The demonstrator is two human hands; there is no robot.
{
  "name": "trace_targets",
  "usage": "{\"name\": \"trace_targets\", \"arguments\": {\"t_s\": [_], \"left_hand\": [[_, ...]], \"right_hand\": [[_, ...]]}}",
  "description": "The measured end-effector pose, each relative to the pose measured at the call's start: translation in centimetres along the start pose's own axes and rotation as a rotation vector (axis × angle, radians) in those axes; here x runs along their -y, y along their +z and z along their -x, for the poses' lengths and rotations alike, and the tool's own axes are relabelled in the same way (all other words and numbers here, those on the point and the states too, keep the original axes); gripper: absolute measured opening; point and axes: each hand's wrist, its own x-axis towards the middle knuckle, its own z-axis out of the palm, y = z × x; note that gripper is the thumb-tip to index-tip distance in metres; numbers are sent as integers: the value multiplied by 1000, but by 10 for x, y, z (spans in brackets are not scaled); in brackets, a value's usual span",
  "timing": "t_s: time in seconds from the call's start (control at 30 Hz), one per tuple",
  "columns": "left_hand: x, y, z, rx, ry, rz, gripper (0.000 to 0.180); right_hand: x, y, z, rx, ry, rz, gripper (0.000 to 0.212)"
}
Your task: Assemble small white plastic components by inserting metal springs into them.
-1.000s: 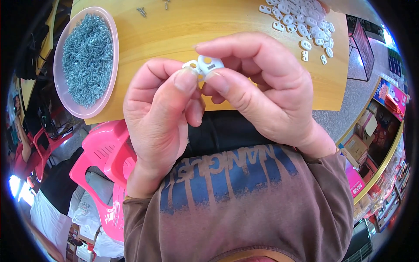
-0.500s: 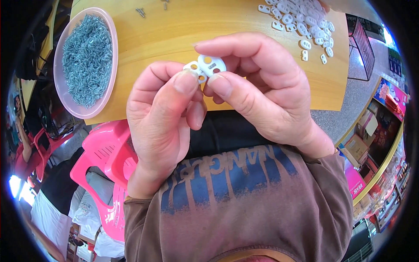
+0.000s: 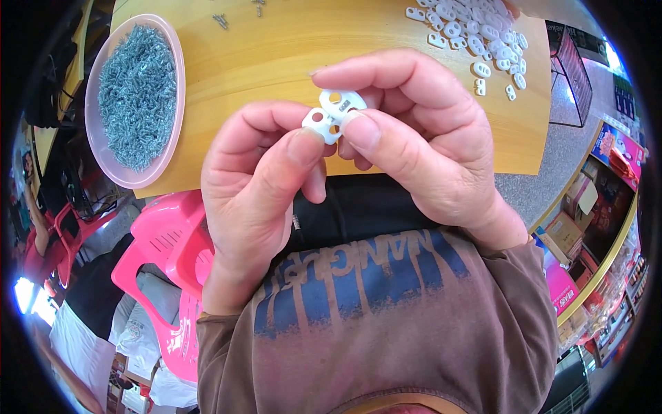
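Over the near edge of the table, my two hands meet at a pair of small white plastic pieces. My left hand (image 3: 252, 169) pinches a white two-hole piece (image 3: 318, 125) between thumb and forefinger. In my right hand (image 3: 438, 141) is a white oval two-hole piece (image 3: 336, 101), with a small grey rectangular spot at its middle. The right thumb lies over part of it, and the forefinger arches above. Both pieces touch, the oval one above and to the right; whether they are joined, I cannot tell.
A pink bowl (image 3: 141, 179) of small metal springs (image 3: 138, 96) stands at the left. Several loose springs (image 3: 220, 21) lie at the far edge. White two-hole parts (image 3: 476, 31) are heaped at the far right. A pink chair (image 3: 162, 241) stands at my left.
Both hands have shifted slightly right. The left piece has turned and shows more of its face, and the right thumb now covers more of the oval piece.
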Motion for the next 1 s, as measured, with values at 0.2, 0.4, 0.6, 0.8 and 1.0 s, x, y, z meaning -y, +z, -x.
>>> {"name": "trace_targets", "arguments": {"t_s": [0.2,0.4,0.6,0.8,1.0], "left_hand": [[0,-1,0,25,22,3,15],[-3,2,0,-13,-35,-13,13],[-2,2,1,-34,-24,-25,11],[0,-3,2,-2,3,-4,15],[-1,-1,0,24,117,-110,28]], "right_hand": [[-3,2,0,11,10,-86,27],[-6,0,0,56,-7,19,28],[-6,2,0,56,-17,-22,28],[-3,4,1,38,19,-56,28],[-5,5,0,19,-50,-41,30]]}}
